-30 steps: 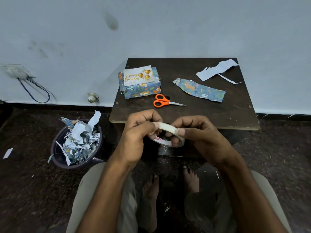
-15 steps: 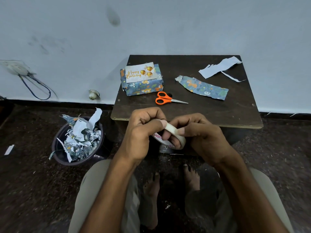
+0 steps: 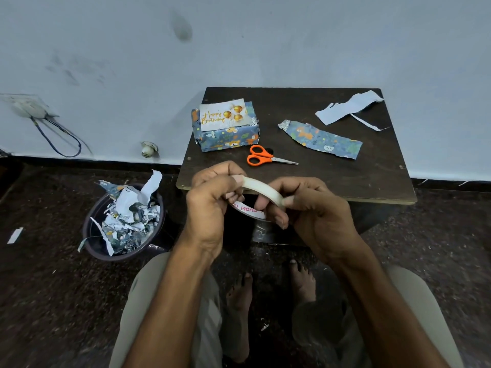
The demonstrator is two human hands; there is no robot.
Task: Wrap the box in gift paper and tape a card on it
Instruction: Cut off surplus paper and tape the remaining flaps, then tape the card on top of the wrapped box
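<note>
From the head camera, both hands are raised together in front of the near edge of the dark wooden counter (image 3: 345, 179), closed on a roll of white tape (image 3: 261, 191). The left hand (image 3: 212, 205) pinches the roll's upper rim between thumb and curled fingers, while the right hand (image 3: 316, 213) grips the opposite side, thumb pressed on the outer band and a finger hooked through the core, where red lettering shows on the inner ring. Farther back on the counter's left part sits the wrapped box (image 3: 228, 139), covered in blue animal-print paper, with a "Happy Birthday" card (image 3: 223, 114) lying on its top. Just beside the box, nearer the person, lie orange-handled scissors (image 3: 261, 158), blades pointing right. A leftover strip of gift paper (image 3: 321, 138) lies right of the box, and white paper scraps (image 3: 348, 107) sit near the far right corner. On the floor to the left stands a dark bin (image 3: 93, 235) filled with paper trimmings.
</note>
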